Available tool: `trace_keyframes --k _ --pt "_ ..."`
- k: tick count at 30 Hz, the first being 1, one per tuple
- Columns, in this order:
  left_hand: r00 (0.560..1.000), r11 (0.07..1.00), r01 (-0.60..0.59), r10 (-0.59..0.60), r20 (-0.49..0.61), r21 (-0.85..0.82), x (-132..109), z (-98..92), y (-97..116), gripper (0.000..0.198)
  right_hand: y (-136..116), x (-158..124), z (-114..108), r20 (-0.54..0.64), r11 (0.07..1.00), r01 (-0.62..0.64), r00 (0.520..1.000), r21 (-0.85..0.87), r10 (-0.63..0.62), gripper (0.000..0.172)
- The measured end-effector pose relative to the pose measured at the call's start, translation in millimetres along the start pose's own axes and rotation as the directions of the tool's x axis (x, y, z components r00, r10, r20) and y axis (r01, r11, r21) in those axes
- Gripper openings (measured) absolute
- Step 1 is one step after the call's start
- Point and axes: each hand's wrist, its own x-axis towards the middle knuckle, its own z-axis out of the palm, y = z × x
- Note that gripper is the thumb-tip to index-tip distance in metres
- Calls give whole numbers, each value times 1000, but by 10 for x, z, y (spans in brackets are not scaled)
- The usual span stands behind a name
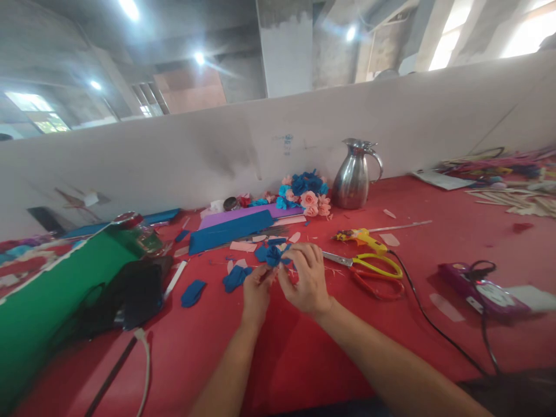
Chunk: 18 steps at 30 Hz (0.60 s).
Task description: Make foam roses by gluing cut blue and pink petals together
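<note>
Blue flower (274,255) at twelve o'clock, I saw, held in both hands: the left hand (257,286) pinched it from below, fingertips nearly together, while the right hand (306,277) gripped its petal edge at four o'clock, thumb and fingers narrowly parted. Its bloom seemed to face upward, though I couldn't make out a long axis. Around it spread a red tabletop (299,362), scissors (369,267) at three o'clock, a steel jug (354,176) at two, with a pale partition (174,162) behind and ceiling lights (129,8) glaring above.

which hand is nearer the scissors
Right. The right hand is beside the blade end of the scissors; the left hand is farther off, beyond the right hand.
</note>
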Motion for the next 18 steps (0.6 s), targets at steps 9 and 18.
trace_keyframes --k 9,18 --pt "994 997 27 -18 -108 76 14 -1 31 20 225 58 197 170 548 -631 726 549 666 4" --pt "997 999 20 -22 -73 -29 -7 16 90 22 93 73 203 577 202 -752 623 627 528 16"
